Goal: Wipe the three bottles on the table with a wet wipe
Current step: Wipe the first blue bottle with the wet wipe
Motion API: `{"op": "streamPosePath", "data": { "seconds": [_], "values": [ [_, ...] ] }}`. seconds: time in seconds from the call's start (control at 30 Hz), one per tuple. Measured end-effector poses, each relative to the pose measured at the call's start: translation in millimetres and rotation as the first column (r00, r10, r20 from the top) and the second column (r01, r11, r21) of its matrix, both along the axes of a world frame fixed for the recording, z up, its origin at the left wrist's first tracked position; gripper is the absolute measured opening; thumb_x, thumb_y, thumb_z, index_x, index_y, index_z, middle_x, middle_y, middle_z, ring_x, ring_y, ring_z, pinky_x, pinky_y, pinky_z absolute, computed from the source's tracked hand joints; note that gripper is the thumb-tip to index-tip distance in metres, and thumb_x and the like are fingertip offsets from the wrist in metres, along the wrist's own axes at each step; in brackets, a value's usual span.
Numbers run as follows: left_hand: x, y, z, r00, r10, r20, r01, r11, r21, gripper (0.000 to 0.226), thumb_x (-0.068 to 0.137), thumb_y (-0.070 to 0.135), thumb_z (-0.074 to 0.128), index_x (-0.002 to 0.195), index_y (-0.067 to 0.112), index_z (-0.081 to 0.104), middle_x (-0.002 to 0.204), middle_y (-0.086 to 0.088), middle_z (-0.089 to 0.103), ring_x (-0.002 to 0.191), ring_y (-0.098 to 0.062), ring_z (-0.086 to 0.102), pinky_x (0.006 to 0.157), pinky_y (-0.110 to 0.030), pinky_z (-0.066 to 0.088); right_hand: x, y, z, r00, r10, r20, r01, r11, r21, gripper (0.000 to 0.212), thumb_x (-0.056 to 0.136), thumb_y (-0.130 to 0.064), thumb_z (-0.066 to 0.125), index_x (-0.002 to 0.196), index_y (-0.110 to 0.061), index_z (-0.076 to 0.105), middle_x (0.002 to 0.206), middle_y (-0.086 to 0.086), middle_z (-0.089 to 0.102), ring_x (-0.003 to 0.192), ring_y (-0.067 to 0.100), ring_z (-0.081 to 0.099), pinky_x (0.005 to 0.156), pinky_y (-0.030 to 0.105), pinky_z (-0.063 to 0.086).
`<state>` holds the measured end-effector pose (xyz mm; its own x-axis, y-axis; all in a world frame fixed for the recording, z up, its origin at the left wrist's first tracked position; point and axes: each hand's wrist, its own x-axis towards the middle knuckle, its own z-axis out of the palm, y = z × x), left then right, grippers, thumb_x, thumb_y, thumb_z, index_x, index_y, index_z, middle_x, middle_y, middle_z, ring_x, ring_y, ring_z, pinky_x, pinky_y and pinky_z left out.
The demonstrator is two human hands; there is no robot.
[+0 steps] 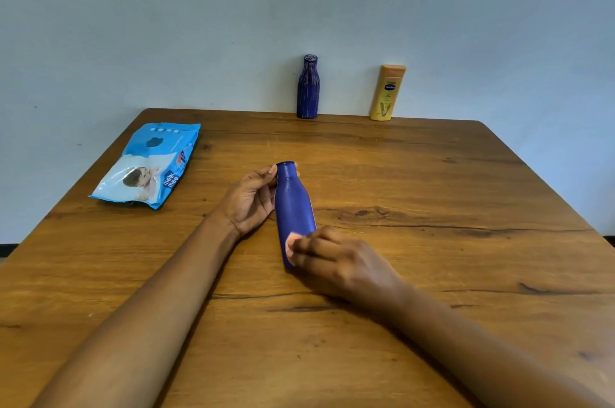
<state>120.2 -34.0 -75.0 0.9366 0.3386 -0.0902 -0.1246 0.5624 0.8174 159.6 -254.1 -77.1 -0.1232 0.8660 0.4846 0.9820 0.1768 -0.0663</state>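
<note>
A plain blue bottle (293,207) is tilted over the middle of the wooden table (432,241), cap end pointing away from me. My left hand (249,201) grips its neck and upper body from the left. My right hand (336,261) presses a small pale wet wipe (291,244) against the bottle's lower end. A second blue bottle (307,88) with pale streaks stands upright at the table's far edge. A yellow lotion bottle (387,93) stands upright to its right.
A blue and white pack of wet wipes (149,166) lies flat near the table's far left corner. A pale wall rises directly behind the far edge. Bare wood stretches to the right and in front of my arms.
</note>
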Motion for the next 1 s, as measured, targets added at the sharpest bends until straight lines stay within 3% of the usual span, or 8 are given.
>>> {"op": "streamPosePath", "data": {
  "seconds": [0.1, 0.27, 0.37, 0.47, 0.63, 0.77, 0.9, 1.0],
  "values": [
    [-2, 0, 2, 0.999, -0.052, 0.010, 0.051, 0.999, 0.016, 0.034, 0.084, 0.019, 0.057, 0.113, 0.002, 0.060, 0.101, -0.009, 0.071, 0.097, -0.016, 0.065, 0.096, -0.034, 0.047, 24, 37, 18, 0.990, -0.137, -0.010, 0.138, 0.986, 0.094, 0.034, 0.082, -0.005, 0.070, 0.115, -0.003, 0.063, 0.112, 0.013, 0.063, 0.094, 0.025, 0.057, 0.071, 0.038, 0.053],
    [-2, 6, -5, 0.985, -0.155, 0.072, 0.156, 0.988, 0.000, 0.037, 0.074, 0.025, 0.078, 0.106, 0.011, 0.068, 0.102, -0.006, 0.067, 0.101, -0.016, 0.062, 0.103, -0.038, 0.040, 39, 71, 40, 0.937, -0.290, -0.197, 0.319, 0.938, 0.138, 0.031, 0.079, 0.002, 0.067, 0.110, -0.004, 0.067, 0.111, 0.012, 0.064, 0.096, 0.024, 0.059, 0.076, 0.039, 0.053],
    [-2, 3, -3, 0.994, -0.100, 0.037, 0.100, 0.995, 0.018, 0.035, 0.083, 0.020, 0.063, 0.114, 0.003, 0.062, 0.103, -0.009, 0.070, 0.097, -0.016, 0.065, 0.095, -0.034, 0.048, 24, 41, 25, 0.947, -0.239, -0.215, 0.271, 0.953, 0.132, 0.028, 0.081, 0.001, 0.066, 0.108, -0.005, 0.069, 0.107, 0.011, 0.065, 0.092, 0.024, 0.059, 0.075, 0.038, 0.053],
    [-1, 0, -3, 1.000, -0.026, 0.014, 0.025, 0.999, 0.045, 0.029, 0.086, 0.015, 0.049, 0.102, 0.005, 0.071, 0.103, -0.009, 0.072, 0.096, -0.015, 0.068, 0.090, -0.032, 0.052, 11, 9, 9, 0.950, -0.167, -0.265, 0.198, 0.976, 0.094, 0.023, 0.086, -0.002, 0.062, 0.107, -0.007, 0.070, 0.107, 0.008, 0.066, 0.094, 0.022, 0.060, 0.077, 0.037, 0.052],
    [-3, 1, -1, 0.997, -0.078, 0.025, 0.078, 0.997, 0.016, 0.030, 0.087, 0.018, 0.053, 0.108, 0.006, 0.070, 0.108, -0.011, 0.069, 0.101, -0.017, 0.065, 0.097, -0.037, 0.046, 26, 37, 27, 0.967, -0.170, -0.189, 0.190, 0.977, 0.093, 0.025, 0.081, 0.001, 0.067, 0.106, -0.003, 0.069, 0.107, 0.013, 0.065, 0.092, 0.027, 0.062, 0.074, 0.042, 0.054],
    [-2, 6, -6, 0.986, -0.140, 0.093, 0.143, 0.989, -0.026, 0.045, 0.074, 0.024, 0.079, 0.112, 0.005, 0.065, 0.108, -0.011, 0.065, 0.104, -0.019, 0.061, 0.104, -0.040, 0.039, 34, 64, 39, 0.942, -0.241, -0.233, 0.271, 0.956, 0.110, 0.027, 0.082, 0.002, 0.063, 0.108, -0.003, 0.069, 0.111, 0.013, 0.065, 0.096, 0.027, 0.060, 0.078, 0.041, 0.053],
    [-3, 0, -2, 0.998, -0.054, 0.040, 0.054, 0.999, 0.003, 0.027, 0.086, 0.017, 0.055, 0.104, 0.006, 0.072, 0.106, -0.010, 0.070, 0.098, -0.016, 0.066, 0.093, -0.034, 0.050, 19, 21, 20, 0.926, -0.233, -0.298, 0.259, 0.965, 0.048, 0.028, 0.089, -0.013, 0.052, 0.111, -0.010, 0.068, 0.112, 0.006, 0.064, 0.099, 0.018, 0.058, 0.083, 0.032, 0.050],
    [-3, -2, 1, 1.000, -0.006, 0.021, 0.007, 1.000, -0.019, 0.028, 0.086, 0.013, 0.049, 0.096, 0.009, 0.075, 0.106, -0.008, 0.071, 0.100, -0.015, 0.067, 0.090, -0.032, 0.053, 3, -21, 1, 0.942, -0.139, -0.306, 0.137, 0.990, -0.027, 0.023, 0.086, -0.010, 0.064, 0.109, -0.011, 0.070, 0.109, 0.005, 0.065, 0.098, 0.016, 0.061, 0.082, 0.032, 0.052]
  ]
}}
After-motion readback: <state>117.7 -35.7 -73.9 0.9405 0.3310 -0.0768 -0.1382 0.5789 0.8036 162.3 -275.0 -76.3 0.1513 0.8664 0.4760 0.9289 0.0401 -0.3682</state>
